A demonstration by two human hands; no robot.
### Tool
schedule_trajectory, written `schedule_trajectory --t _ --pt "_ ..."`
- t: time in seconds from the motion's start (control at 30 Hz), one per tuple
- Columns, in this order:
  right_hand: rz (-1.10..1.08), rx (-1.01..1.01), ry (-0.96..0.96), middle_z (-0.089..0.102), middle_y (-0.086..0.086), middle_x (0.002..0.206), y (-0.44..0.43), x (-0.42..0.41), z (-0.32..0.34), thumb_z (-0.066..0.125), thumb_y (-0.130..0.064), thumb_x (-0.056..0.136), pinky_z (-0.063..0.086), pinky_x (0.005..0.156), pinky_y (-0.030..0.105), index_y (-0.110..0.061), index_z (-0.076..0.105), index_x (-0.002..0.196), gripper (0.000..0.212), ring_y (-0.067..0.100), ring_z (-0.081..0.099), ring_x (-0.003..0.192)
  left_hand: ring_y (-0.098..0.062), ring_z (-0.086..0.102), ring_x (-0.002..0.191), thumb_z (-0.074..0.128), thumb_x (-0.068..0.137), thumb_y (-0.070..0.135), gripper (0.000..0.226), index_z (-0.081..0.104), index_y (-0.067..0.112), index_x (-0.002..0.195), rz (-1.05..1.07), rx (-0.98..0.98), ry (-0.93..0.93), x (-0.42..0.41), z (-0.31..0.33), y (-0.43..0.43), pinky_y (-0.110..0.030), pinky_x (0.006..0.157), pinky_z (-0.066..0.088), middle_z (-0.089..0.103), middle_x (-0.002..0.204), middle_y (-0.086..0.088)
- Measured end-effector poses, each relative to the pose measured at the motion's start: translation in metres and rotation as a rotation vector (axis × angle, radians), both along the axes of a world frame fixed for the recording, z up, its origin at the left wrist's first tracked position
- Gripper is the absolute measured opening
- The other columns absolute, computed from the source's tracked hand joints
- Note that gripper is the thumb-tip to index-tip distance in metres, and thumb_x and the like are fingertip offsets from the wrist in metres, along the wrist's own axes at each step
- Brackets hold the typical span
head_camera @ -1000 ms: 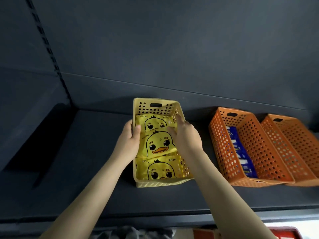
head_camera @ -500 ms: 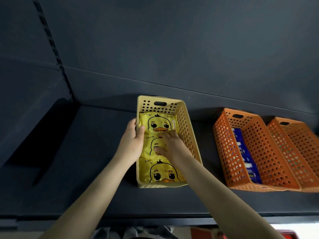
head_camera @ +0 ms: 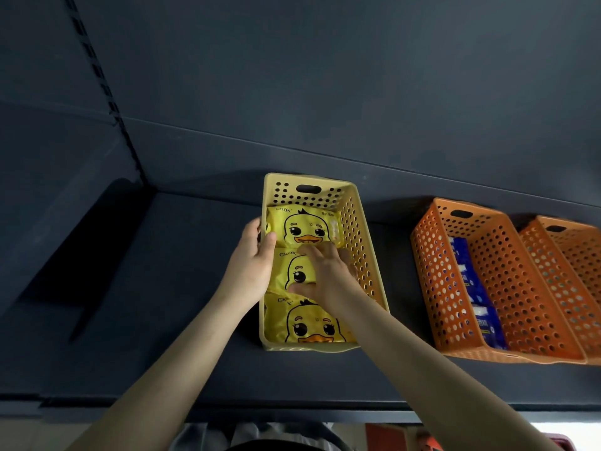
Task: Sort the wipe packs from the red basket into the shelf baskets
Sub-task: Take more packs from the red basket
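My left forearm [head_camera: 169, 359]: bare, rising from lower left toward frame centre | my left hand [head_camera: 252, 268]: left of centre, thumb hooked over the side wall of the yellow basket [head_camera: 370, 255], fingers outside, gripping | my right forearm [head_camera: 422, 362]: bare, rising from lower right | my right hand [head_camera: 325, 275]: centre frame, palm down, fingers spread, thumb stretched out leftward.

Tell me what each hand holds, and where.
Left hand grips the yellow basket by its left wall. Right hand spans the middle duck pack; grip or press cannot be told.
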State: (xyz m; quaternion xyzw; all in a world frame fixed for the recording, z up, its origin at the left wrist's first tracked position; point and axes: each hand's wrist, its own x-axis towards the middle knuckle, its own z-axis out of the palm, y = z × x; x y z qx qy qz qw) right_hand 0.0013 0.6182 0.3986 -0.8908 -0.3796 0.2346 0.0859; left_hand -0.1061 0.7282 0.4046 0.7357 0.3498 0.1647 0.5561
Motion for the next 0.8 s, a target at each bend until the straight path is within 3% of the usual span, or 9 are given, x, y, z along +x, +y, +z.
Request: schedule_trajectory --t 0.17,0.37,0.5,0.67,0.8 --pt "0.081 -0.076 -0.044 0.026 0.006 0.151 0.005 0.005 0.006 0.068 -0.046 0.085 0.024 0.114 0.053 -0.032 0.032 0.146 0.072 0.033 0.019 0.141 -0.009 0.05 0.119 0.035 0.103 0.04 0.051 0.031 0.021 0.15 -0.004 -0.007 -0.004 -0.002 0.0 0.001 -0.029 0.098 0.041 0.048 0.139 0.006" --pt "-0.059 0.237 -0.032 0.041 0.004 0.148 0.035 0.036 0.018 0.064 -0.043 0.09 0.03 0.112 0.044 -0.028 0.05 0.138 0.053 0.029 0.032 0.138 -0.008 0.051 0.114 0.035 0.102 0.043 0.049 0.031 0.025 0.148 -0.006 -0.06 -0.014 -0.004 0.001 0.001 -0.027 0.092 0.041 0.048 0.126 0.014" --pt "-0.157 0.274 0.044 0.031 0.007 0.151 0.056 0.04 -0.009 0.069 -0.042 0.086 0.037 0.112 0.049 -0.033 0.051 0.136 0.054 0.031 0.045 0.13 -0.005 0.048 0.112 0.036 0.102 0.041 0.047 0.031 0.027 0.147 0.032 -0.091 -0.018 -0.004 0.003 -0.001 -0.023 0.09 0.036 0.045 0.123 0.017" --pt "-0.192 0.279 0.032 0.028 0.006 0.149 0.064 0.045 -0.032 0.072 -0.04 0.084 0.028 0.113 0.059 -0.042 0.048 0.133 0.055 0.036 0.023 0.141 -0.005 0.048 0.116 0.036 0.102 0.043 0.047 0.032 0.03 0.147 0.056 -0.125 -0.013 -0.002 0.001 -0.001 -0.024 0.094 0.038 0.045 0.125 0.018" --pt "-0.173 0.279 0.038 0.023 0.005 0.15 0.065 0.047 -0.035 0.07 -0.037 0.086 0.026 0.113 0.062 -0.043 0.045 0.133 0.054 0.039 0.02 0.142 -0.006 0.051 0.116 0.037 0.102 0.042 0.046 0.034 0.03 0.146 0.063 -0.131 -0.012 -0.001 0.002 -0.001 -0.025 0.095 0.041 0.048 0.121 0.019"
